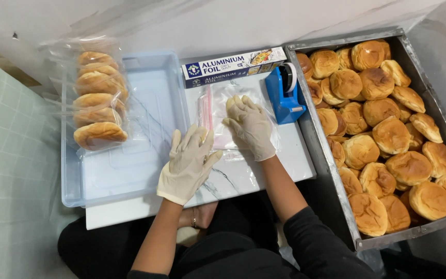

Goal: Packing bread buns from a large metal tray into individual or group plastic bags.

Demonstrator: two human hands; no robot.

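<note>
Both our hands, left (189, 163) and right (249, 125), lie flat and open on the stack of clear plastic zip bags (222, 114) at 12 on the white marble surface (243, 175). Done: approx 6 bagged golden buns (99, 101) in the pale blue plastic tray (150, 82) at 10. Left: a full metal tray (320, 150) of loose buns (388, 134) at 3.

The tape dispenser (285, 93) is taken as the landmark on the worktop (264, 170). Just left of it a stack of plastic bags (218, 111) is laid flat. Behind it a foil box (233, 66) is set crosswise. To its right a metal tray (316, 139) is placed, filled with buns (388, 134). Far to its left a plastic tub (150, 93) is found, with bagged buns (99, 101) lying in it.
</note>
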